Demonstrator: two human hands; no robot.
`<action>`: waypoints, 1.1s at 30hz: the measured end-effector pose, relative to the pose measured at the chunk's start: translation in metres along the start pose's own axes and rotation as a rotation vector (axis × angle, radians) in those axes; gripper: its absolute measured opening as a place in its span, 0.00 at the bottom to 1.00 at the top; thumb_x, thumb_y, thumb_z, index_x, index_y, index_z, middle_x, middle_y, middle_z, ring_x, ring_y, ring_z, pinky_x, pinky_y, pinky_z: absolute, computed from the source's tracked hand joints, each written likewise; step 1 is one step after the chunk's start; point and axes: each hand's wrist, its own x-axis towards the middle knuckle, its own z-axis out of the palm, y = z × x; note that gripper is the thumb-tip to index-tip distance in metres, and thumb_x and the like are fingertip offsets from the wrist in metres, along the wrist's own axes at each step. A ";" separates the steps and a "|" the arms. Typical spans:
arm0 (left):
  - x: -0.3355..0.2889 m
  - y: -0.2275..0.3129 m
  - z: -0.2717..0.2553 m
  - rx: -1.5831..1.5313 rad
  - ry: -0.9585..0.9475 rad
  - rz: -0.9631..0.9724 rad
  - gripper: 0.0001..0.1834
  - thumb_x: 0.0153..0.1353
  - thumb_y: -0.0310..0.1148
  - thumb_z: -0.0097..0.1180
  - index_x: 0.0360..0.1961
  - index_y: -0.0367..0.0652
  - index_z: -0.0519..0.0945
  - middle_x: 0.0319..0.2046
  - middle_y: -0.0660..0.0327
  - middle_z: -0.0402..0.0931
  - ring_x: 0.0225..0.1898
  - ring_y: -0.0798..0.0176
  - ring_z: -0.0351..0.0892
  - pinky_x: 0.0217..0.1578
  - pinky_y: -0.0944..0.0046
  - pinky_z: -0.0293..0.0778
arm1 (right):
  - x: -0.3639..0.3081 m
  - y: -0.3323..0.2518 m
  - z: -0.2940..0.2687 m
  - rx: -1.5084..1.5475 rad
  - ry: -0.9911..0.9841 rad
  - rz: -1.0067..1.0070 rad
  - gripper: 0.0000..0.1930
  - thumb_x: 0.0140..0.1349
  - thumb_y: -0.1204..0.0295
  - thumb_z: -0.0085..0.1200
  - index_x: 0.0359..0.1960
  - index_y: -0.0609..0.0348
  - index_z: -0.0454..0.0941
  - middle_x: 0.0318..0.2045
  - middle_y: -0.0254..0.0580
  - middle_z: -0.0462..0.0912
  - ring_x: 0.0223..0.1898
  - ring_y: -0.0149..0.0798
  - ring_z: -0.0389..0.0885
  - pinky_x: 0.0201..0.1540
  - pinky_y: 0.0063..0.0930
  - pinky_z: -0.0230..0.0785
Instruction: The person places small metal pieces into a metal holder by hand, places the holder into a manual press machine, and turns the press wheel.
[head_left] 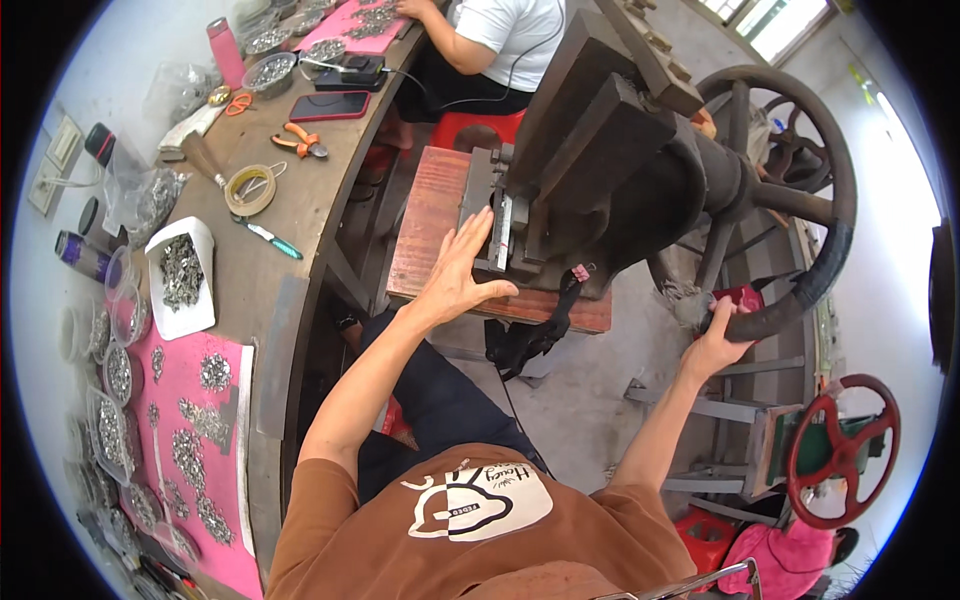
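A dark, heavy hand press [590, 160] stands in front of me on a reddish wooden board [422, 215]. My left hand [455, 275] lies with fingers stretched out and thumb apart beside the press's metal tooling [478, 200]. Its fingertips reach the near side of a narrow, shiny strip [504, 235] there; whether they touch it I cannot tell. At the right, my right hand [716, 345] is closed round the lower rim of the press's big handwheel [843, 200]. A black cloth [535, 340] with a pink clip hangs below the tooling.
Along the left runs a workbench [300, 250] with orange-handled pliers [300, 142], a tape roll [250, 190], a phone [330, 105], a white tray [205, 305] and small metal parts on pink sheets. Another person [510, 40] sits beyond. A red handwheel [800, 450] stands lower right.
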 end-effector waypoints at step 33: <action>0.040 -0.018 0.006 0.163 -0.014 0.024 0.59 0.47 0.61 0.71 0.73 0.35 0.62 0.74 0.47 0.59 0.77 0.38 0.49 0.75 0.37 0.39 | 0.072 -0.056 -0.006 -0.214 -0.265 -0.043 0.12 0.66 0.76 0.59 0.45 0.66 0.69 0.22 0.40 0.75 0.21 0.33 0.75 0.31 0.32 0.75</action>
